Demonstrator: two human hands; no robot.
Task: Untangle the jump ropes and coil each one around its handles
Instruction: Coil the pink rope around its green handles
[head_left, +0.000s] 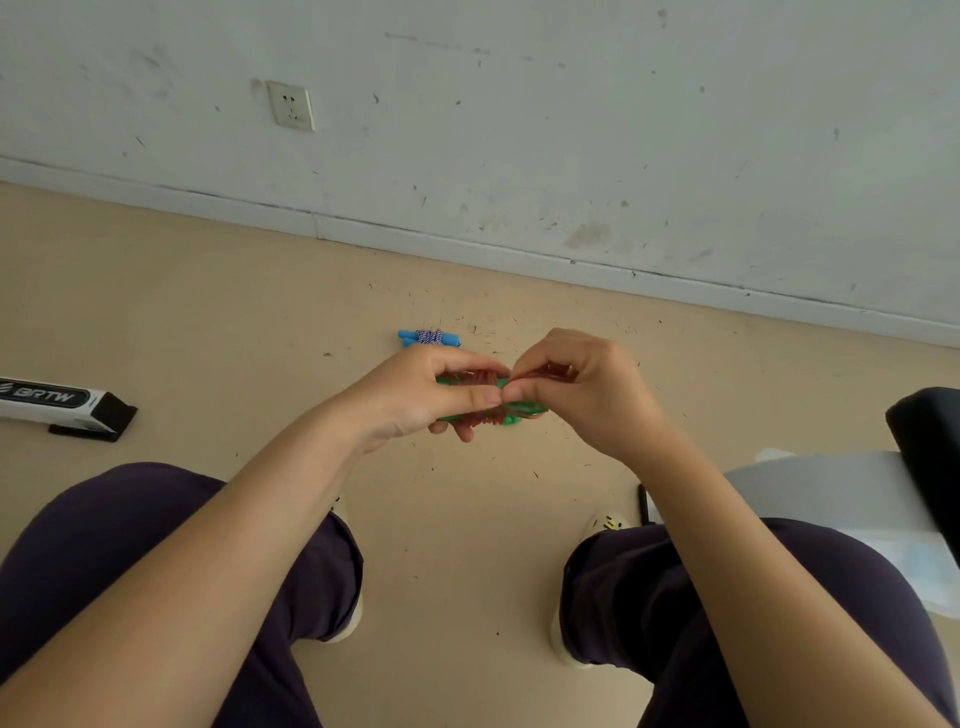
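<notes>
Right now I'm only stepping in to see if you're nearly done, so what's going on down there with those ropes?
A seated person holds the green-handled jump rope in both hands. The left hand grips the handles with the reddish cord wound round them, and the right hand pinches the cord at the bundle. The blue-handled jump rope lies already coiled on the floor just beyond.

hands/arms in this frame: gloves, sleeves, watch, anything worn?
Nothing worn that shows. The left hand and right hand are bare, no gloves, and no rings visible on the fingers. Both forearms are bare up to the frame edge: no sleeves, watch or bands in view.
</notes>
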